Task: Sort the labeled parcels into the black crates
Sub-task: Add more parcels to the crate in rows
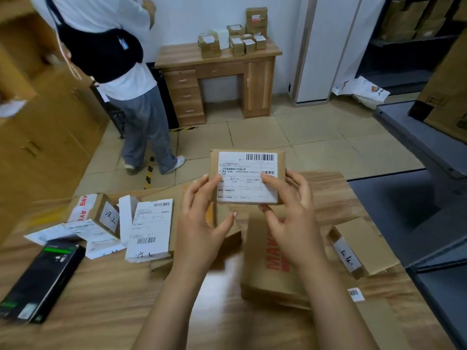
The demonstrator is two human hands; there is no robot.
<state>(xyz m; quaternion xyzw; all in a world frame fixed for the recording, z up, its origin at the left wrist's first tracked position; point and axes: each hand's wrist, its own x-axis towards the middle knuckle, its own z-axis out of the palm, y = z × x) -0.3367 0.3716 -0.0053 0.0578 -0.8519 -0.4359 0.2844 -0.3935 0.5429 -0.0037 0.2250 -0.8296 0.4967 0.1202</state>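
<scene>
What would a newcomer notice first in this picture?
First, the flat brown cardboard parcel with a white barcode label, held up at the centre by the left hand and right hand. Then the long black box on the wooden table, lower left, and a person in a white shirt, upper left.

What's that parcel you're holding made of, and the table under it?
The parcel looks like matte brown cardboard or kraft paper, with a white printed paper label. The table shows wood grain with a slight sheen, possibly laminate.
</scene>
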